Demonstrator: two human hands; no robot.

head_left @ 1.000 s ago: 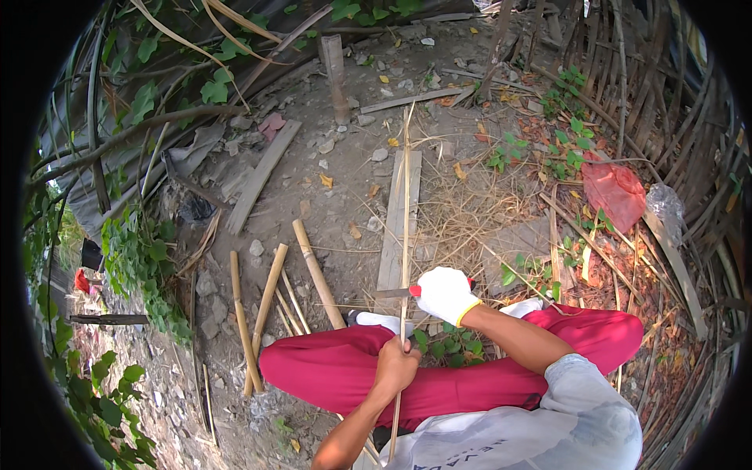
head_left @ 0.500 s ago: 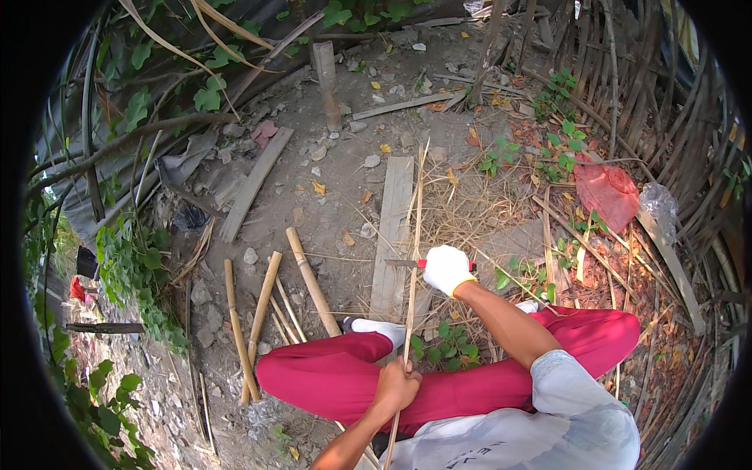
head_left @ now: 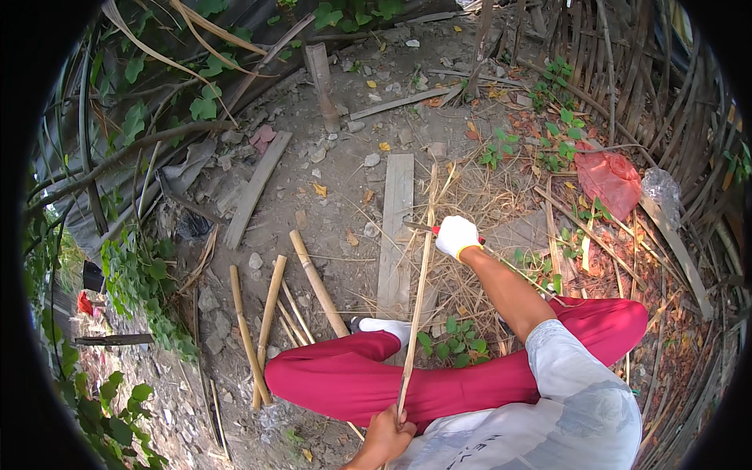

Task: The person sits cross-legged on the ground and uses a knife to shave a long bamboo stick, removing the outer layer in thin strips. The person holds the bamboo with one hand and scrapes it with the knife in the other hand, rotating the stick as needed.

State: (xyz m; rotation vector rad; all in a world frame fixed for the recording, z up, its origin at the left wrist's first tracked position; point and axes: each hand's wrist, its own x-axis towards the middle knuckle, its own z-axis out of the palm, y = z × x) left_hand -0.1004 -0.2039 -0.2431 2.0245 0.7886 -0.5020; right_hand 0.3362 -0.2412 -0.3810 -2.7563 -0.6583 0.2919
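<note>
My bare left hand (head_left: 388,435) is wrapped round the near end of a long, pale bamboo strip (head_left: 419,313), close to my lap. The strip slants away from me, its far end split into thin slivers. In a white glove, my right hand (head_left: 456,237) grips a knife (head_left: 418,227) with a red handle. Its thin blade points left and meets the strip near the far end; how deep it cuts, I cannot tell. My crossed legs in dark red trousers (head_left: 337,377) lie beneath the strip.
Several bamboo poles (head_left: 317,280) lean on the ground left of my knee. A grey plank (head_left: 395,196) lies ahead, beside dry shavings (head_left: 478,200). Further right are a red plastic bag (head_left: 607,184) and a stick fence (head_left: 650,86). A short post (head_left: 322,88) stands at the back.
My right hand and the knife have moved farther away along the strip and slightly right. My left hand has drawn nearer to me, and the strip's far end sits lower in view.
</note>
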